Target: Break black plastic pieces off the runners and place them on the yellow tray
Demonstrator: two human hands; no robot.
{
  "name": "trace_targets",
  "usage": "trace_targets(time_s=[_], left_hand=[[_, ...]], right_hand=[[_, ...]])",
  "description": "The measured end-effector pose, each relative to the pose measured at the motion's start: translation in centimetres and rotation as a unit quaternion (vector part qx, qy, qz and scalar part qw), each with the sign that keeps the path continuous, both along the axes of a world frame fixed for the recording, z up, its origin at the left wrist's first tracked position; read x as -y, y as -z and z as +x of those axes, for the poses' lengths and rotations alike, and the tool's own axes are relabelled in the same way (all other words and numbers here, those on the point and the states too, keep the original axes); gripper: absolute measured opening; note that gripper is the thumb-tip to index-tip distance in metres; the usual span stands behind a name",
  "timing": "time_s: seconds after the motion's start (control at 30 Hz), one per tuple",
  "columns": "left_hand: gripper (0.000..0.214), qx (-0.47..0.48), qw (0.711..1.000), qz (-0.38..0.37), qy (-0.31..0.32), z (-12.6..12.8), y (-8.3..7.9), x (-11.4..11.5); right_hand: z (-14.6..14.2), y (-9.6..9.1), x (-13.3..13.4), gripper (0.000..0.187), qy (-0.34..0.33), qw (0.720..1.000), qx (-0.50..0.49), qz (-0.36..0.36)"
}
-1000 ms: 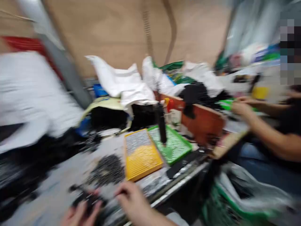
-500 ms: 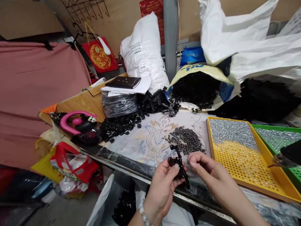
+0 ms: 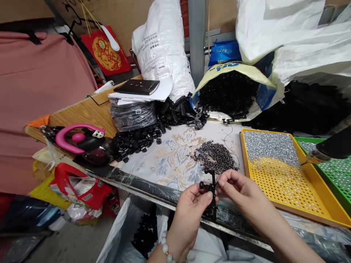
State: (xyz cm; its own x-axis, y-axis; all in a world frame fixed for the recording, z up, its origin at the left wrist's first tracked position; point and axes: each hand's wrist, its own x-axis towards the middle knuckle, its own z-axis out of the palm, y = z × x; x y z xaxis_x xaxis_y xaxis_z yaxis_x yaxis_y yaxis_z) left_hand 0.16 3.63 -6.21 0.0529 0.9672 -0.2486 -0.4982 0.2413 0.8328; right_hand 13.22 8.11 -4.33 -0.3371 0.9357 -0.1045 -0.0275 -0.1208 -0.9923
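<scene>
My left hand [image 3: 190, 210] grips a black plastic bracket [image 3: 213, 179] with ball-shaped ends, held upright at the table's front edge. Thumb and fingertips of my right hand [image 3: 241, 190] are pinched together against the bracket's right side. Whatever tiny piece they may hold is too small to make out. Just beyond the hands lies a pile of small dark parts [image 3: 215, 157] on the patterned cloth [image 3: 175, 157].
To the right stand a yellow perforated tray [image 3: 320, 190] of small silvery pieces and a green tray [image 3: 337, 182], with a dark tool [image 3: 334, 146] above. Behind, a bag [image 3: 263, 73] spills black parts. Black pieces [image 3: 137, 140] and a pink-handled item [image 3: 61, 140] lie left. An open bag [image 3: 112, 233] hangs below the edge.
My right fingertips have come in against the bracket, which is turned more upright. The camera view has shifted slightly, and the dark tool at right shows further left.
</scene>
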Motion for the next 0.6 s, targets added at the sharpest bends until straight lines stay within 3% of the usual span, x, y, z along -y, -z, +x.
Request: trace_targets(time_s=[0.3, 0.6], left_hand=[[0.016, 0.008, 0.999, 0.042, 0.000, 0.5, -0.6, 0.7], [0.016, -0.008, 0.998, 0.050, -0.023, 0.0, -0.7, 1.0]], right_hand=[[-0.4, 0.2, 1.4, 0.023, 0.057, 0.996, 0.022, 0.071], [-1.2, 1.1, 2.6, 0.017, 0.085, 0.975, 0.128, 0.161]])
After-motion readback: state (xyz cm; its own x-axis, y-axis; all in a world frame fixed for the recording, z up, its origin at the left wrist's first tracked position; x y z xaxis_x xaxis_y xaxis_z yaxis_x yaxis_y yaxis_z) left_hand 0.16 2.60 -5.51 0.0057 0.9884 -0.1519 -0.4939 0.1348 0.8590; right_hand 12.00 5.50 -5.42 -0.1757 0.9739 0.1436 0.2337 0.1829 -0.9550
